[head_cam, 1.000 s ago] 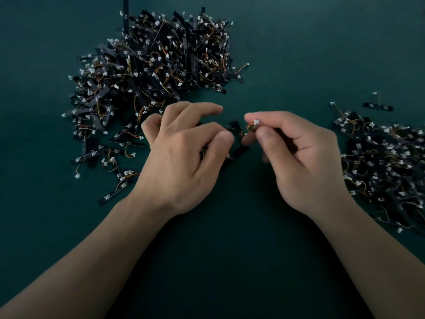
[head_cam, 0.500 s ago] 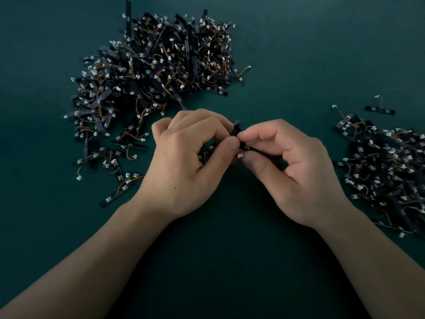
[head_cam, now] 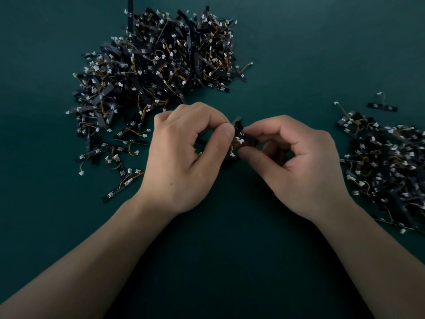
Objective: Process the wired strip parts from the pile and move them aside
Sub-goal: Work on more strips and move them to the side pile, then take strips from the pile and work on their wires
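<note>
A black wired strip part with a white connector and a short orange wire hangs between my two hands above the dark green table. My left hand pinches its left end with thumb and forefinger. My right hand pinches its right end the same way, and my fingers hide most of the strip. The big pile of strip parts lies behind my left hand. A second, smaller pile of strip parts lies at the right edge.
Loose strips trail from the big pile toward my left wrist. One single strip lies apart, behind the right pile. The dark green table shows bare between the two piles and in front of my hands.
My hands were apart a second ago, the right one holding a white connector up. They came together, and both now pinch the same strip part between them.
</note>
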`<state>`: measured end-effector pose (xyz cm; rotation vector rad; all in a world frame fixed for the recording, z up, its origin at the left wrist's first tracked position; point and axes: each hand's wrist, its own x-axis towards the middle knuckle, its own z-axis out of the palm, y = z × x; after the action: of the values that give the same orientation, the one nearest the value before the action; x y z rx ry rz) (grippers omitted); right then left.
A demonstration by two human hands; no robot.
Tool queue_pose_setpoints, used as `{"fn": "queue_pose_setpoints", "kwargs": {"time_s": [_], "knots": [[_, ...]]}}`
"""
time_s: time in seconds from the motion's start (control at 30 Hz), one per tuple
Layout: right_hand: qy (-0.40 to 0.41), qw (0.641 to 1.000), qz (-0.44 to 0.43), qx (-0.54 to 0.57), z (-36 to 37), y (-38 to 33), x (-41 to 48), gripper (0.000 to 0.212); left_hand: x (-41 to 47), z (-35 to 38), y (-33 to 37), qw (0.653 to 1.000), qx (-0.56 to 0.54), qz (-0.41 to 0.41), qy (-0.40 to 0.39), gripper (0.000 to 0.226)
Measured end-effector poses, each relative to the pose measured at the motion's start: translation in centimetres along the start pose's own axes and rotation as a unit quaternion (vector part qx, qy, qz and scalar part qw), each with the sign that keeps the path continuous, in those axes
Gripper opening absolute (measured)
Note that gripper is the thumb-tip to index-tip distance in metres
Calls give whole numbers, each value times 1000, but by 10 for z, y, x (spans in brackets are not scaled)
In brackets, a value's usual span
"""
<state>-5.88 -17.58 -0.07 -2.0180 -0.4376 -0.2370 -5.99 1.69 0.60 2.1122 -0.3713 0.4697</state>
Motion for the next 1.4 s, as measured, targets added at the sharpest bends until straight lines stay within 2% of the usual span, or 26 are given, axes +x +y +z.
{"fn": "queue_pose_setpoints", "kwargs": {"time_s": [0.13,0.33,0.53,0.7,0.87,1.03,1.2,1.4], "knots": [[-3,1000,-12,-23,-1,-1,1,6,2,0,-2,1000,-18,-11,5,34],[-96,995,15,-4,-6,-4,0,30,2,-4,0,998,-59,-23,1,36],[-149,985,33,83,-10,-1,-1,31,-3,5,11,983,-148,-103,-20,35],[-133,982,38,130,-11,1,0,25,-4,3,10,987,-120,-74,-76,32],[-142,982,47,115,-9,0,-1,26,-6,2,9,977,-151,-94,-120,37],[-116,990,43,65,-5,-4,0,28,-2,5,9,984,-106,-93,-106,34],[-93,984,99,114,-1,-7,0,35,-1,3,10,978,-134,-93,-130,30],[-77,987,94,103,2,-8,-3,33,0,4,10,983,-99,-92,-127,28]]}}
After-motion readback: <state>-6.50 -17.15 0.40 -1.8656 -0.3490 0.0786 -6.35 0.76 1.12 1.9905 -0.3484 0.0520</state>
